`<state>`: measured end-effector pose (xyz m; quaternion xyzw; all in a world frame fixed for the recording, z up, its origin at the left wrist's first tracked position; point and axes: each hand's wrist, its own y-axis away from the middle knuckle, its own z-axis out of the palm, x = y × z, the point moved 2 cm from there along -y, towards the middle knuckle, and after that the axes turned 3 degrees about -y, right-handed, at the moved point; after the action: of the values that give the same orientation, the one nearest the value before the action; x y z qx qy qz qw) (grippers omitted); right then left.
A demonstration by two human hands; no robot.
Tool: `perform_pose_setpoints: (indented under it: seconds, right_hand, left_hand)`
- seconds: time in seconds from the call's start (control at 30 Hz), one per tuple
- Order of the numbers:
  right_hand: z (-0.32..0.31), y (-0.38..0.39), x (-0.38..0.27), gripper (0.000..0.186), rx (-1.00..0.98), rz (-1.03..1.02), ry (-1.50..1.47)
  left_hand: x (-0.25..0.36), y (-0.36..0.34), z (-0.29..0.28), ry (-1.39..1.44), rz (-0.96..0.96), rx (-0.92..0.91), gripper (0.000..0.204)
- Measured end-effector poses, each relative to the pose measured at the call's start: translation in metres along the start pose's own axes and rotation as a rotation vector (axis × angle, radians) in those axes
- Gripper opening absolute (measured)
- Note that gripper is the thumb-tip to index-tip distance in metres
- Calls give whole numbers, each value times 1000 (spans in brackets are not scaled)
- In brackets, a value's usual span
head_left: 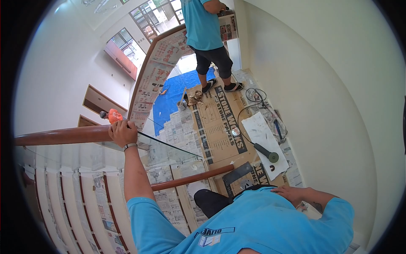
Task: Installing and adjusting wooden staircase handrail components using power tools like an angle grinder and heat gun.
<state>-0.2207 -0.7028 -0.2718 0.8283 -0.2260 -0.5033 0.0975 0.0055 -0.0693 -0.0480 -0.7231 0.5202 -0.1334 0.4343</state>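
My left hand (124, 132) is wrapped over the end of a brown wooden handrail (67, 135), which tops a glass panel (76, 158). Just beyond that hand is a bright orange thing (114, 115) with a dark knob-like end; I cannot make out what it is. My right hand (288, 195) lies flat against my blue shirt (262, 211) at the waist, its fingers stretched and holding nothing. Below me, a second length of wooden rail (194, 177) runs alongside the stairs.
A co-worker (205, 25) stands ahead by a newspaper-covered railing (154, 63). Printed cardboard (211, 131) covers the landing. On it are a corded power tool with a round disc (267, 153), a white sheet (258, 131), a can (182, 105) and a blue tarp (163, 106). Papered steps (103, 190) descend left.
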Motion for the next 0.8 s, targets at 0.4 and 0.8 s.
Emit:
perform_pose_setpoints:
  seconds: [0.4,0.8]
  right_hand:
    - [0,1,-2,121,-3,27,6]
    - [3,0,-2,122,-19,34,24]
  left_hand:
    - [-1,0,2,-15,0,-4,26]
    - [0,0,0,-17,-10,-17,25]
